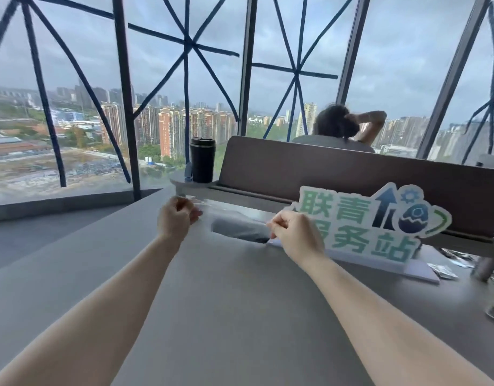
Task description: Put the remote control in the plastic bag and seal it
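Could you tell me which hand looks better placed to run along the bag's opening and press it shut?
Probably the left hand: it pinches one end of the plastic bag, so it could slide along the opening towards the right hand, which anchors the other end beside the sign.

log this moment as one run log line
left hand pinching plastic bag edge | right hand pinching other end | grey remote control apparently inside | bag over table | seal state unclear
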`<state>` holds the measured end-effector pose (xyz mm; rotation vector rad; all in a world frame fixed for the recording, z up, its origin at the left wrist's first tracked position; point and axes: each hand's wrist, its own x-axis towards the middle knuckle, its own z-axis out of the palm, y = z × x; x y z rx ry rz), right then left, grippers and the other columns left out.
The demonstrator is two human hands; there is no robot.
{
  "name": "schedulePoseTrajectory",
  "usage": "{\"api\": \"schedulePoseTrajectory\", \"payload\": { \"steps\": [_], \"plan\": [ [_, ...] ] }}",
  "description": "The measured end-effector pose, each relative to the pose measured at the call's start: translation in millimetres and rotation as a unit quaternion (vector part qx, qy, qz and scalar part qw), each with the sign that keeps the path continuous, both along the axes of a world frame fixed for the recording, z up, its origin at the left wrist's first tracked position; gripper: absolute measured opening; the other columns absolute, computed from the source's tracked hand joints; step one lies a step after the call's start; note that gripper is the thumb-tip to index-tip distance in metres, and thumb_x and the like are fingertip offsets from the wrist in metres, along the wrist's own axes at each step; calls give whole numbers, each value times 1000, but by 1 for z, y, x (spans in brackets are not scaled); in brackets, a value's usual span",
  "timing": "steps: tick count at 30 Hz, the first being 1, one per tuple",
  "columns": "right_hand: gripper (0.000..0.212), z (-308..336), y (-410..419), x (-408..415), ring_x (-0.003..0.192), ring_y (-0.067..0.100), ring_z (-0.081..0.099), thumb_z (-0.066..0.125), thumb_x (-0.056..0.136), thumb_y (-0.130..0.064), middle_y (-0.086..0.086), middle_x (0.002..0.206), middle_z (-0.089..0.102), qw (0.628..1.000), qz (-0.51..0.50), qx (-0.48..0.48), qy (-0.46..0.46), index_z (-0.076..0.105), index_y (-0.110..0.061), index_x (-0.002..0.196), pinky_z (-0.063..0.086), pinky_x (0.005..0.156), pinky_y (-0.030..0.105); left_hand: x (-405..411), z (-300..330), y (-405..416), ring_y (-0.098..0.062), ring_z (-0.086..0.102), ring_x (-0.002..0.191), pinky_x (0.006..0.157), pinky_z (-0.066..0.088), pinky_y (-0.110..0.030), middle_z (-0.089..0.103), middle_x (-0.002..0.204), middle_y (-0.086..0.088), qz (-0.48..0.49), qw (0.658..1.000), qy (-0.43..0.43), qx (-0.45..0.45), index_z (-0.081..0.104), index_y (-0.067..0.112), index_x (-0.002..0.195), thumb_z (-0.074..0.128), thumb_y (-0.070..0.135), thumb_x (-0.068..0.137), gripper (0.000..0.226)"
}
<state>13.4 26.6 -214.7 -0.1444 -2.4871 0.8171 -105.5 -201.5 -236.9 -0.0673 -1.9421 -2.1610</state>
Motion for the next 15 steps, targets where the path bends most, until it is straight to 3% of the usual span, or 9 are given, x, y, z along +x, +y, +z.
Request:
{"api": "schedulePoseTrajectory", "payload": {
  "steps": [2, 5, 8, 11, 15],
  "plan": [
    [24, -29, -6, 5, 57, 7, 60, 62, 86, -26, -7, 61, 72, 999, 24, -20, -44, 72, -17, 66, 51, 60, 30, 4, -30, -6, -24, 66, 72, 75, 56, -34, 64, 89, -23, -5, 999, -30, -14, 56, 14, 77, 50, 4, 92, 19],
    [15, -58, -17, 25, 63, 3, 66, 66, 83, -26, -5, 68, 77, 987, 73, -59, -131, 74, -18, 74, 54, 68, 29, 26, -66, -18, -20, 63, 68, 65, 55, -25, 61, 85, -18, -2, 997, -70, -26, 59, 6, 87, 49, 1, 91, 11],
    [15, -63, -19, 61, 53, -6, 60, 68, 87, -30, -1, 78, 80, 973, 123, -95, -170, 76, -19, 95, 44, 59, 20, 59, -82, -29, -23, 60, 71, 74, 52, -35, 60, 88, -15, 16, 995, -93, -44, 57, 3, 109, 46, 0, 90, 22],
    [17, -43, -3, 107, 45, -1, 52, 64, 93, -25, 0, 75, 79, 978, 117, -136, -103, 75, -19, 104, 42, 54, 19, 103, -89, -41, -26, 59, 74, 77, 49, -40, 60, 97, -18, 40, 994, -85, -54, 59, 4, 106, 42, -4, 89, 25],
    [22, 13, 27, 191, 39, 13, 42, 61, 95, -12, 4, 69, 75, 976, 86, -194, 50, 77, -25, 86, 40, 44, 26, 177, -94, -42, -24, 61, 61, 60, 49, -31, 64, 85, -19, 35, 995, -79, -58, 64, 10, 83, 45, -9, 88, 27]
  ]
}}
